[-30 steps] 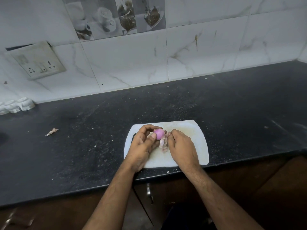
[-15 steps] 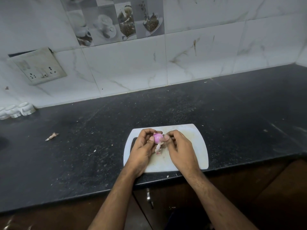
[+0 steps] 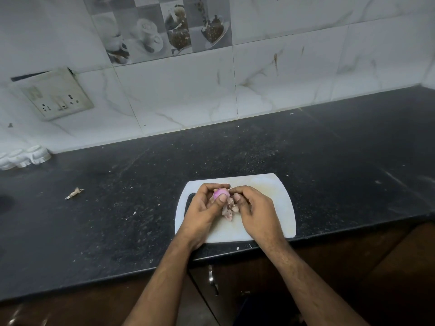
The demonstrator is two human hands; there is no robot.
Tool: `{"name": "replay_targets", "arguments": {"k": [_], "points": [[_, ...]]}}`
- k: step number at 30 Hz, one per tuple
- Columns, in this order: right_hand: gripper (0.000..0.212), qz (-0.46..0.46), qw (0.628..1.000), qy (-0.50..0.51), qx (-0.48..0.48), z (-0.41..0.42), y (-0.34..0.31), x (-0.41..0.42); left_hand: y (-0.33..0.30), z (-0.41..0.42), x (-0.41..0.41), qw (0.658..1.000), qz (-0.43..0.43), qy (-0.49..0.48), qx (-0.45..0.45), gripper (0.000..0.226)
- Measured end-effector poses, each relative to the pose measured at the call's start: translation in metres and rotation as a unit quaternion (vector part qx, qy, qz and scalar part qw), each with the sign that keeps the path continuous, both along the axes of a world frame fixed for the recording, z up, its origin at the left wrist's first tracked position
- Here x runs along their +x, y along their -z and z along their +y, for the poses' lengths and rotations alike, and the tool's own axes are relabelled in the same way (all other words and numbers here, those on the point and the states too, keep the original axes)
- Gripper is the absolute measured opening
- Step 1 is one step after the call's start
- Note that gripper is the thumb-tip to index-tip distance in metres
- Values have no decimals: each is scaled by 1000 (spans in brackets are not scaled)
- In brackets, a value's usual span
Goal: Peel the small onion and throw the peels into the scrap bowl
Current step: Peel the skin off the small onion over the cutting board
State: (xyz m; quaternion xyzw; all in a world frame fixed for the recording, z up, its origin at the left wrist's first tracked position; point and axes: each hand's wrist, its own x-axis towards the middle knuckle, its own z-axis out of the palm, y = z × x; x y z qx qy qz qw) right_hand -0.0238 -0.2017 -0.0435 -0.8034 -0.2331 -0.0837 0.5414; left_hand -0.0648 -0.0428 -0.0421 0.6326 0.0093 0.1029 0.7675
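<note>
A small pink-purple onion [image 3: 220, 193] is pinched between the fingertips and thumb of my left hand [image 3: 204, 210], just above a white cutting board [image 3: 270, 191]. Pale, papery peels [image 3: 229, 209] hang down from the onion toward the board. My right hand [image 3: 253, 211] has its fingertips closed on those peels right beside the onion. Most of the onion is hidden by my fingers. No scrap bowl is in view.
The board lies at the front edge of a black stone counter [image 3: 117, 220]. A loose peel scrap [image 3: 74, 193] lies on the counter far left. White moulded objects [image 3: 23, 157] stand at the back left under a wall socket [image 3: 55, 95]. Tiled wall behind.
My hands stayed together over the board. The onion turned a little in my left hand, and the hanging peels now spread lower and to the right under my right fingertips.
</note>
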Motion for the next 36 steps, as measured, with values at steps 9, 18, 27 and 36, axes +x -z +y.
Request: {"name": "replay_targets", "arguments": {"k": [9,18,27,36], "points": [[19,21,1000,6,6,-1,-3,1,2,-1,2,1000,-13,-14,-3,36],[20,4,1000,17,21,-3,-2,-2,2,-2,3,999,2,-24,-40,36],[21,27,999,20,27,-4,-2,-3,-2,-1,0,999,-4,-26,-45,46],[16,21,998,54,-12,-2,0,-4,-1,-1,1,999,2,-28,-15,39]]}}
